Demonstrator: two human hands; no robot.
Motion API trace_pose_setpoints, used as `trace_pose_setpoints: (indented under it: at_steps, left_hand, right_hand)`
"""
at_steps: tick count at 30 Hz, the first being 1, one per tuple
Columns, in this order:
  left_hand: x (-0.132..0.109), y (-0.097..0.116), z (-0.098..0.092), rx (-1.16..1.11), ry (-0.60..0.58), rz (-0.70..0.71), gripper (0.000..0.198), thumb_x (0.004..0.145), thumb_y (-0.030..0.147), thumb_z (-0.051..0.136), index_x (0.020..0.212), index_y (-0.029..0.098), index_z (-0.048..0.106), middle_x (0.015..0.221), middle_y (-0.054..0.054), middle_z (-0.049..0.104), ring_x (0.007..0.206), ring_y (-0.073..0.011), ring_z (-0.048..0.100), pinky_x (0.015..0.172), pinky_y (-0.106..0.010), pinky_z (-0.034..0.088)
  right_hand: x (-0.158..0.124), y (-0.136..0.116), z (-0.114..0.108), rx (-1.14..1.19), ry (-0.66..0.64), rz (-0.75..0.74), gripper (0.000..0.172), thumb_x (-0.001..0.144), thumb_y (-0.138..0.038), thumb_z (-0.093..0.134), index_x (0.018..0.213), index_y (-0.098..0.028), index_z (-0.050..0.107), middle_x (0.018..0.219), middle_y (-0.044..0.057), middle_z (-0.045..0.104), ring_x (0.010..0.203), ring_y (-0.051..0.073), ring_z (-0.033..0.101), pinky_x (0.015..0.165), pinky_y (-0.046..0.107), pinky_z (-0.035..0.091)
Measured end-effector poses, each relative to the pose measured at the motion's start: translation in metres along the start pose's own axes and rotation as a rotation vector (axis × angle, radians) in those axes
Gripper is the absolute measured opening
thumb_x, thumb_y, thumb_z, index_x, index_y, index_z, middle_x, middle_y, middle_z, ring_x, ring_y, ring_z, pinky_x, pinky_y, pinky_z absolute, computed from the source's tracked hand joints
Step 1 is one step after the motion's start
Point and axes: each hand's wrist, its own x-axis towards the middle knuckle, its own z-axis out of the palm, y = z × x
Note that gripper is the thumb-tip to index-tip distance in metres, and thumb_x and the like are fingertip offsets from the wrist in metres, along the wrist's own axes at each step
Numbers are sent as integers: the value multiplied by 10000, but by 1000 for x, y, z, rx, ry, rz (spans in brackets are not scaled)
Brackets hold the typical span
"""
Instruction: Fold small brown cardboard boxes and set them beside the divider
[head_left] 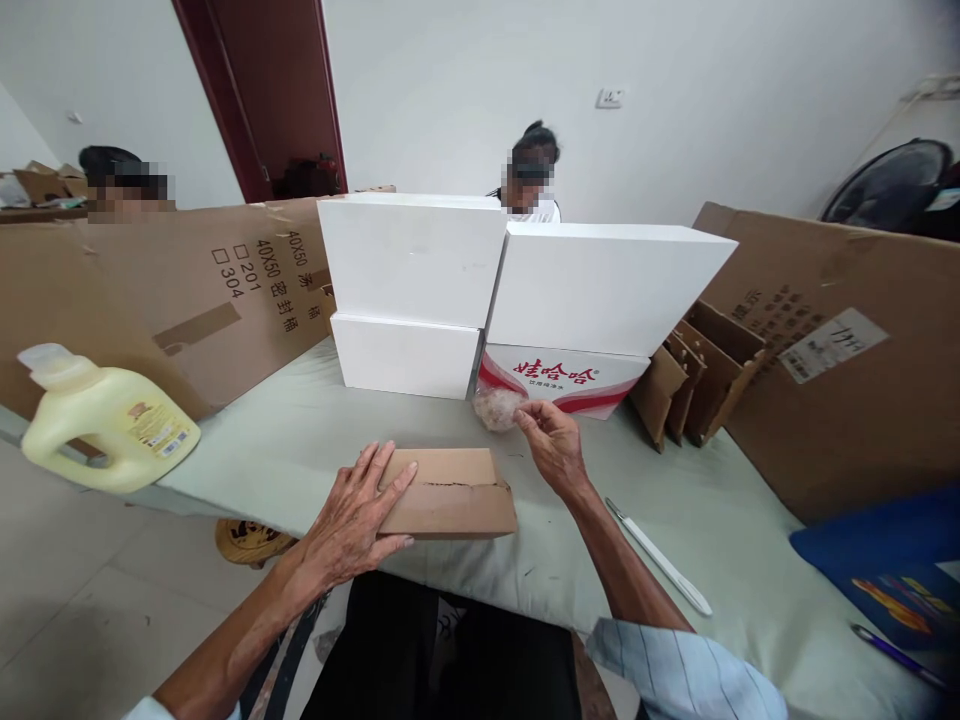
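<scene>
A small brown cardboard box [457, 492] lies flat on the pale green table [300, 430] in front of me. My left hand [352, 520] rests on the box's left end with fingers stretched flat, open. My right hand [551, 440] reaches past the box and pinches a small clear plastic bag [496, 408] with something pinkish inside. The bag sits just in front of a red-and-white printed carton [570, 385].
White foam boxes [409, 265] [600, 285] stack at the back. Large cardboard sheets [187, 290] [862, 380] stand left and right, folded brown boxes [701, 375] beside them. A yellow jug [105, 420] sits left, a white knife [660, 560] right, a pen [896, 655], a blue item [892, 560]. Two people sit behind.
</scene>
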Motion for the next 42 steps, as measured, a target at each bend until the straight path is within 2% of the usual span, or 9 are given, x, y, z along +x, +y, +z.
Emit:
trace_pose_setpoints:
  at_steps: [4,9,16,19,29,33,37,42]
  left_hand:
    - [-1,1,0,4,-1,5,942,961,404,745,1746,328,229,1815,-185,205,1639,-472,248,1140,-616,484]
    - [0,1,1,6,22,17,940,971,385,719,1756,331,203,1818,-171,204,1625,-483,275,1117,-583,504]
    - [3,1,3,8,41,34,934,969,381,708,1757,306,213,1812,-177,209,1595,-490,320,1080,-577,527]
    - [4,1,4,1,53,29,939,956,361,712,1754,304,221,1808,-178,223,1595,-484,321,1088,-582,525]
    - [2,1,5,-12,45,15,941,938,336,713,1750,308,237,1813,-173,219,1589,-493,332,1087,-587,532]
    - [2,1,7,-4,49,17,955,933,337,720,1752,312,230,1812,-171,218,1586,-495,335,1091,-591,527]
    - [3,1,6,9,59,37,943,940,330,709,1753,286,234,1807,-186,216,1582,-503,340,1072,-594,535]
    - [3,1,4,13,61,32,920,952,344,701,1751,292,247,1805,-179,230,1576,-503,356,1063,-588,542]
  right_hand:
    - [31,47,11,-96,31,22,322,914,-525,610,855,-215,674,807,39,695,734,200,589,740,356,513]
    - [48,97,26,-219,64,16,223,863,-448,608,827,-235,662,868,77,699,890,271,595,862,440,508]
    - [50,135,31,-320,60,2,150,877,-386,598,810,-254,620,891,88,657,910,290,564,923,481,492]
    - [52,143,32,-328,62,12,149,860,-403,611,835,-256,619,907,86,654,916,287,579,914,480,509]
    - [54,150,28,-303,67,90,334,840,-530,632,977,-226,631,929,44,670,791,218,565,748,365,507]
    - [53,149,27,-320,85,96,408,830,-507,650,1120,-229,578,925,16,653,753,204,549,707,340,494]
    - [50,145,29,-362,108,34,387,838,-461,638,1138,-237,540,1037,42,637,794,216,555,778,379,524]
    - [48,143,34,-419,91,-88,135,897,-347,568,986,-247,583,1211,110,606,1061,277,607,979,444,530]
